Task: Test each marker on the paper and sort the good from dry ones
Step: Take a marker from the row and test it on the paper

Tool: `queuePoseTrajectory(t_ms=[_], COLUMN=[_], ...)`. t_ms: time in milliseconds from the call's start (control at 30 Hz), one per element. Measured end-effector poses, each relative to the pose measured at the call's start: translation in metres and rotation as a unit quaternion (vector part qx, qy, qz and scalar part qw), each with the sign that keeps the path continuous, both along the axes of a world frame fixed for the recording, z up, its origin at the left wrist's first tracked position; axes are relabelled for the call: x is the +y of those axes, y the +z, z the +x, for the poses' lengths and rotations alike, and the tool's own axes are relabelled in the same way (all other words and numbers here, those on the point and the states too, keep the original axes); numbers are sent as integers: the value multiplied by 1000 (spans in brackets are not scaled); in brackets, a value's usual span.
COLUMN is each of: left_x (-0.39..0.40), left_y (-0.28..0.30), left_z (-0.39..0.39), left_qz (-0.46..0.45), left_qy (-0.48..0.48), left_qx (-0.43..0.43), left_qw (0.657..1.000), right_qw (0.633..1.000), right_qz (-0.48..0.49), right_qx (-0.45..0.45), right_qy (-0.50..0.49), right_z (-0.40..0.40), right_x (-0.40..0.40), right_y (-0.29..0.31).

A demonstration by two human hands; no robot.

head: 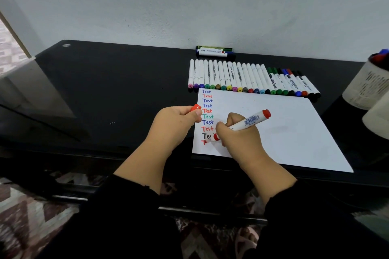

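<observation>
Marker (242, 126) | right hand (237, 134) holds | tip down-left on paper (284, 128)

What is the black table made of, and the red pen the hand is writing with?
The glossy black table looks like glass or lacquered board: it mirrors the wall. The white-barrelled red marker in the right hand looks like smooth plastic, with a printed barcode.

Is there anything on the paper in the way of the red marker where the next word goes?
Nothing visible: the marker tip already touches the paper, which is bare below the last word.
</observation>
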State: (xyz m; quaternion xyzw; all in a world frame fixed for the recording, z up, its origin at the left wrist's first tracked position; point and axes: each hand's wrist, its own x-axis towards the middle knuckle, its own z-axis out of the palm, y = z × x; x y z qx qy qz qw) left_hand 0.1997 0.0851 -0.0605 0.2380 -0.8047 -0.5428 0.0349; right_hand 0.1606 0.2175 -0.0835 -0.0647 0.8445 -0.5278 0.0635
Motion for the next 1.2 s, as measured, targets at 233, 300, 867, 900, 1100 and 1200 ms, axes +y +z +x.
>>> queuePoseTrajectory(t_ms=[233,300,867,900,1100,1200], left_x=[0,0,2,3,4,3], left_y=[-1,-1,2,2,2,2], left_z=[0,0,0,0,0,0], left_qz=[-4,0,-3,-2,-11,-8], left_qy=[0,1,-3,-2,-2,-1], left_qx=[6,5,-14,-14,-25,-23], left_qw=[1000,1000,1000,1000,1000,1000], right_qw=[1000,1000,999,999,997,997], right_qz=[13,15,-36,-35,-61,-50], right_qx=[15,15,-3,-2,-15,-19], right_qy=[-3,-2,-28,-26,-48,-49], right_z=[-1,-1,1,1,0,0], right_x=[2,1,3,3,4,5], right_y=[-2,-3,0,0,1,1])
